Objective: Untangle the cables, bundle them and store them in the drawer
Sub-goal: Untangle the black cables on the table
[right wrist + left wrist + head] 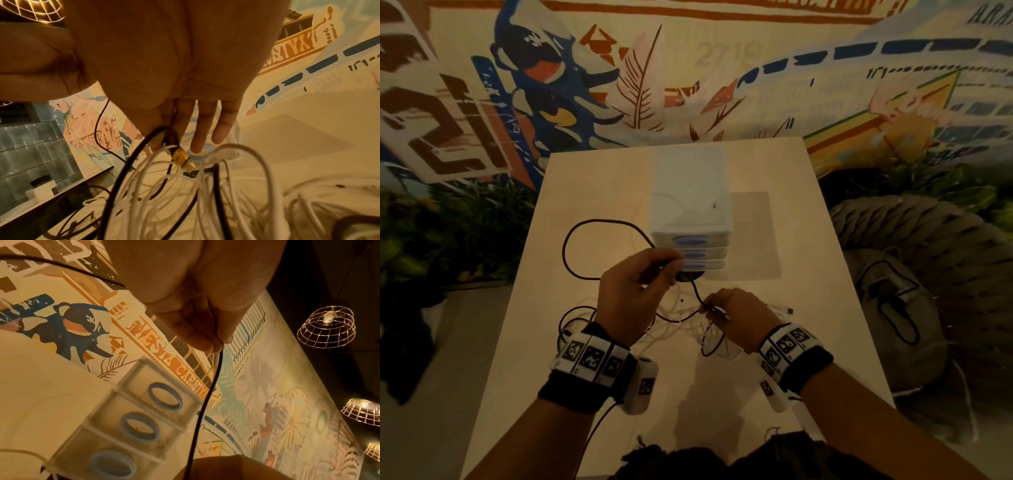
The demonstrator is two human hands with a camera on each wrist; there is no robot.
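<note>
Head view is showing the left hand point(631, 294) and right hand point(736, 317) each pinching the thin black floppy cable point(571, 236) above the tabletop point(774, 377), which looks light and bendy, so gripping near its plug seems best.

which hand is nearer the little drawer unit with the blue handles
Left. The left hand pinches the thin black cable right in front of the small white plastic drawer unit, beside its lowest drawers. The right hand sits nearer the person, over the tangled white cables.

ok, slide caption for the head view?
Both hands pull a black cable from tangled white cables before closed drawers.
</note>
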